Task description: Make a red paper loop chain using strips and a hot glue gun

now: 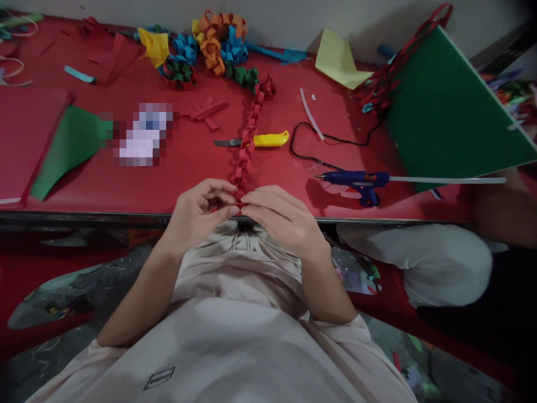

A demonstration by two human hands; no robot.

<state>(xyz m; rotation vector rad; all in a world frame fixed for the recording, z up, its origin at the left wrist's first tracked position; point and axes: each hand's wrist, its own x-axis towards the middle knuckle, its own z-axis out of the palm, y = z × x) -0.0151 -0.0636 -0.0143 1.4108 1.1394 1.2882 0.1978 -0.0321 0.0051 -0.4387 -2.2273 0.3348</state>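
A paper chain (253, 118) runs from the back of the red table (168, 190) toward me, its near links red. At the table's front edge, my left hand (200, 208) pinches the chain's near end between thumb and fingers. Against that same red end, my right hand (285, 215) has its fingers pressed together from the other side. The exact link between the fingertips is mostly hidden. Under the chain lies a utility knife (271, 139) with a yellow handle, its blade pointing left. Right of my hands rests a blue glue gun (356, 182) with a long glue stick in its back.
A green board (457, 112) leans at the right, near another person's knee (448, 263). Red paper strips (208, 112) and a blurred-out object (146, 134) lie left. A black cord (293, 146) loops beside a loose glue stick (311, 115). Green paper (69, 148) sits far left.
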